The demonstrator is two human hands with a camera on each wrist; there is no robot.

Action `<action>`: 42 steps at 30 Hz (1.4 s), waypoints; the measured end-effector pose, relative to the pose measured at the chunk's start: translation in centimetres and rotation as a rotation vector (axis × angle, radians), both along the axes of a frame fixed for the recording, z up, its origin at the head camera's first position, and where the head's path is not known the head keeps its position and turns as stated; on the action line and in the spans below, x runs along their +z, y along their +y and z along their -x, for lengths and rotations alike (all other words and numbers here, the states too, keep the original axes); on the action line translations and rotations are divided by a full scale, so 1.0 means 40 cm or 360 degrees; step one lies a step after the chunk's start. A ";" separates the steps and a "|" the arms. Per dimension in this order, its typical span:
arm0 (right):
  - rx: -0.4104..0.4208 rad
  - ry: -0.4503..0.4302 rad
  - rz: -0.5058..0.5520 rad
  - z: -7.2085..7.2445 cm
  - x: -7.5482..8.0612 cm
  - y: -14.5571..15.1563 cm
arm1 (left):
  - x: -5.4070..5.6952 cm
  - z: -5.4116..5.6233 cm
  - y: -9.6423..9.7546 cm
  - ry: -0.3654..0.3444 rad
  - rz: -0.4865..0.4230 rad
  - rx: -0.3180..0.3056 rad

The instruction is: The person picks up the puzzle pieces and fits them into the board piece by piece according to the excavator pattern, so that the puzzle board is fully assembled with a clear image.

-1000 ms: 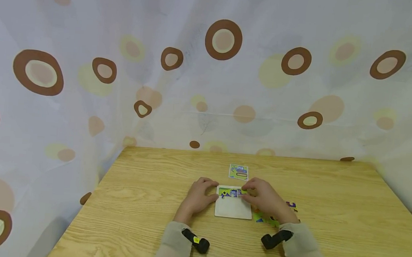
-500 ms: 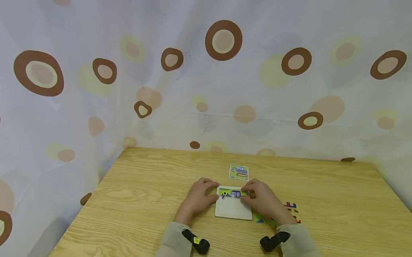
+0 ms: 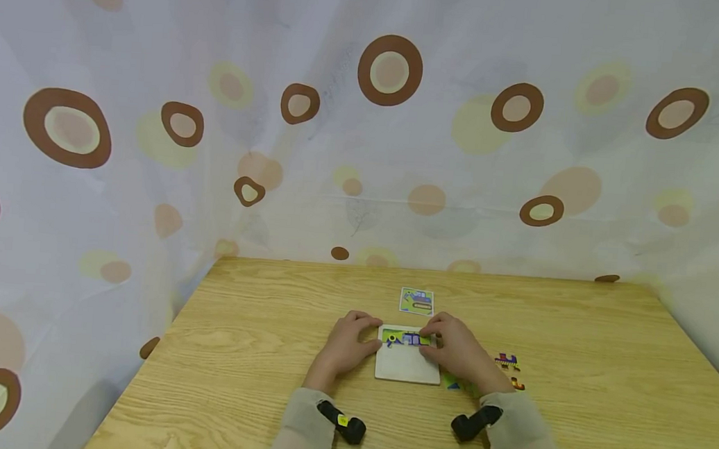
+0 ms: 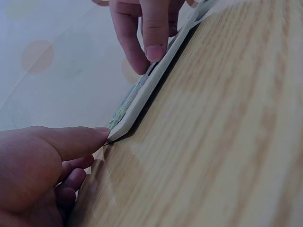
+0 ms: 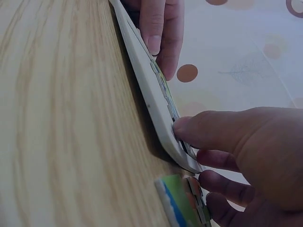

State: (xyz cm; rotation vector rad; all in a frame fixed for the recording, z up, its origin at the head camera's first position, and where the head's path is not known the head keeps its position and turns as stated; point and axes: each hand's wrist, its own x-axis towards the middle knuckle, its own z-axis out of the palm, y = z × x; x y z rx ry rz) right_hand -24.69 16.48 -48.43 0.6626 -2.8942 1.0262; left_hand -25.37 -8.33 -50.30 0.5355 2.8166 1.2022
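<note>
White rectangular puzzle board (image 3: 408, 365), sitting mid-field on a yellowish wood-grain bench (image 3: 252, 328), and along its twelve o'clock side runs a row of printed green, blue and yellow pieces (image 3: 407, 338)! At nine o'clock, the left hand (image 3: 349, 343): thumb and forefinger curved apart, holding the board by its edge. Over at two o'clock, the right hand (image 3: 459, 347), thumb and forefinger bent, a gap between their tips, both down at the row's right end; whether they pinch a piece, I cannot tell. Out at four, a loose green-and-blue piece (image 5: 173, 197) just beside the board's corner. Further off, towards three, a jagged red-and-purple piece (image 3: 505, 360) and a small orange-and-black one (image 3: 517, 384). Straight up at twelve, near the board, a white-bordered picture card (image 3: 417, 301); behind everything, a pale sheet with brown rings (image 3: 365, 148).
</note>
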 end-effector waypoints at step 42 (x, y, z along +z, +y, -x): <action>-0.0158 -0.0116 0.0152 -0.003 0.048 0.080 | 0.005 -0.002 0.001 -0.0004 -0.0010 0.0005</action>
